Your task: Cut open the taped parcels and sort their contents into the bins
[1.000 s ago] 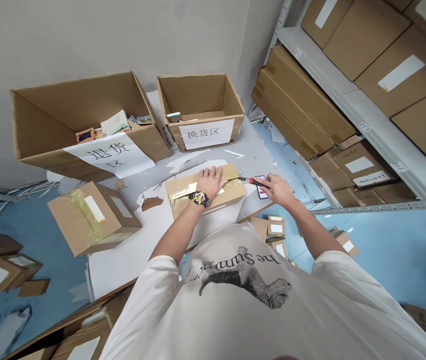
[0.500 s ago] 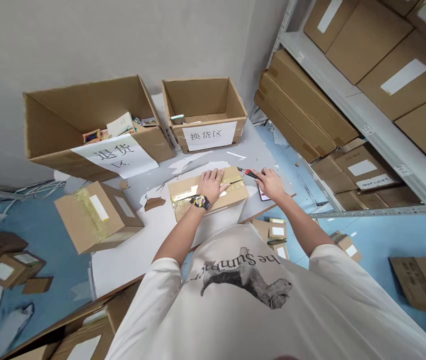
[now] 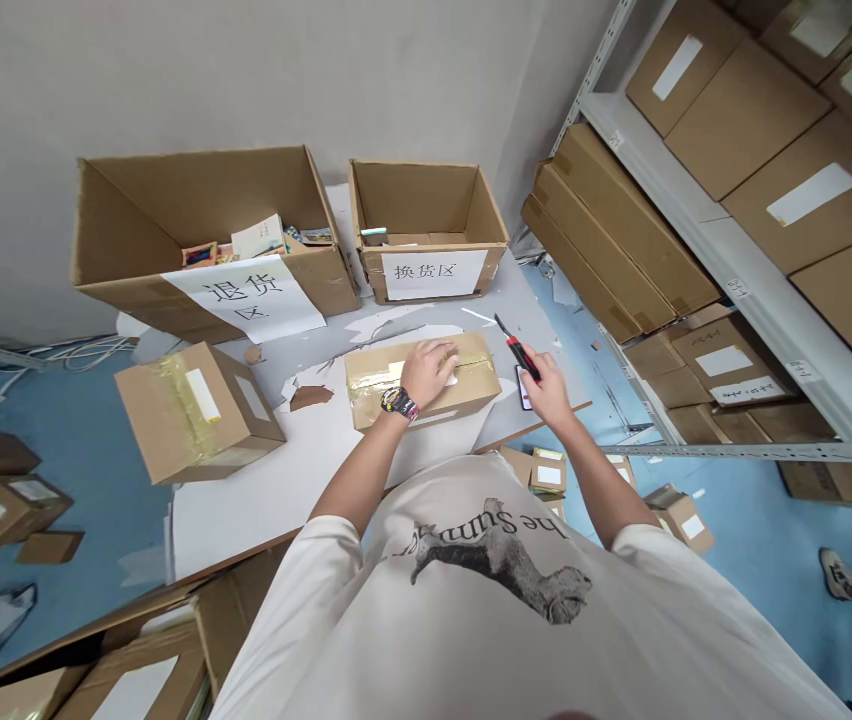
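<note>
At the far left of the frame, small cartons [image 3: 6, 510] lie on the blue floor [image 3: 88, 470], and a closed carton [image 3: 193, 410] bound with yellowish tape stands on the white table [image 3: 246, 510]. Along the upper left, a large open carton [image 3: 171, 190] with a paper sign [image 3: 242, 298] reading 退货区 holds books and small packets [image 3: 259, 237]; just beside it sits a smaller open carton [image 3: 426, 195], its sign [image 3: 433, 274] reading 换货区. At centre, the left hand [image 3: 430, 372] rests flat and palm down, fingers slightly apart, on a taped cardboard box [image 3: 377, 385], a chunky wristwatch [image 3: 399, 403] above it. The right hand [image 3: 546, 390] is closed around a red-and-black utility knife [image 3: 520, 355] — blade up, clear of the box. A phone [image 3: 522, 392] lies just off the box's right end. At upper right, metal shelving [image 3: 696, 210] carries sealed cartons [image 3: 741, 110] — and at lower right another person's shoe [image 3: 838, 575] shows on the floor
</note>
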The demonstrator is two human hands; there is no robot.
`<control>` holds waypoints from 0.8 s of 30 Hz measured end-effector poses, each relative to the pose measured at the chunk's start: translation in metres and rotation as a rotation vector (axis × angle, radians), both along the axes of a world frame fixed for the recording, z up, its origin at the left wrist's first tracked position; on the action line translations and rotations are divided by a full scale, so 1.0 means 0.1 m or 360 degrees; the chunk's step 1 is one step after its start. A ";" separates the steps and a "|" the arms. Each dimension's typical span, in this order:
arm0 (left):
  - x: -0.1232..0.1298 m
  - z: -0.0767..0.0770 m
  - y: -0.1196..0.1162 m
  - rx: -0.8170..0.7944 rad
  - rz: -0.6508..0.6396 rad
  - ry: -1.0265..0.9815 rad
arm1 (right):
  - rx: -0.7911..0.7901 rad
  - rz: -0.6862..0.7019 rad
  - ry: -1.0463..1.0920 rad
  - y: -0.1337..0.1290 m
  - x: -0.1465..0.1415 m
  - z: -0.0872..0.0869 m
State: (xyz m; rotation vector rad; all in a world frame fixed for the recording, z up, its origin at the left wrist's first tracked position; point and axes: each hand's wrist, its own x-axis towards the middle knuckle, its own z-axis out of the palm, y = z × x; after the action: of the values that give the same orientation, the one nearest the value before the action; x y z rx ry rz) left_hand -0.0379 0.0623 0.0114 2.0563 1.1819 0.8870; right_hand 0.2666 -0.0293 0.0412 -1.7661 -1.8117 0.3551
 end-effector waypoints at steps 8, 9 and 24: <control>-0.09 -0.01 -0.28 -0.0596 0.0189 -0.1074 | 0.0136 0.0490 0.0377 0.37 -1.40 0.12; -0.17 -0.02 -0.31 -0.0648 0.0270 -0.1196 | 0.0112 0.0548 0.0362 0.39 -1.51 0.13; -2.10 -0.15 -1.23 -0.0375 0.1122 -0.0655 | -0.0338 0.1001 -0.0926 0.80 -2.42 -0.03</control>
State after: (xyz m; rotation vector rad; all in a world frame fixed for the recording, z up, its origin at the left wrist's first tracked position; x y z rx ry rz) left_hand -0.2482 -0.0610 -0.0031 1.1795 1.6917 1.3319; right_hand 0.0248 0.0503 0.0378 -1.4776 -2.8434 0.2961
